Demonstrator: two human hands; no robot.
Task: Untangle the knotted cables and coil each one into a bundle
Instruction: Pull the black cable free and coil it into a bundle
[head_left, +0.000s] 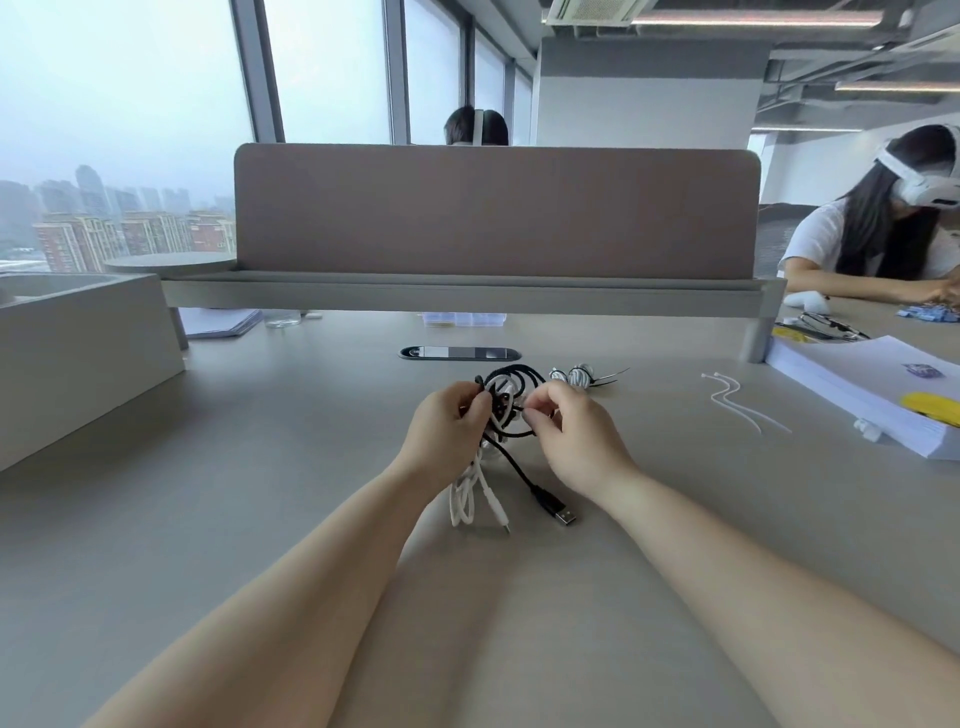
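From the head camera, the knot of a thin black rubber cable (545, 499) and a thin white rubber cable (493, 501) is held up just over the smooth grey table (311, 467), right between the two hands. The left hand (449, 423) has its fingers curled round the left side of the knot. The right hand (574, 441) pinches a black bit with finger and thumb. The loose ends hang down under the hands and touch the table (the black one ends in a silver plug (567, 517)).

I think these cables are light, soft and bendy, and a little springy. They should not break easily. A loop near the knot looks like a good place to hold, not the plug.
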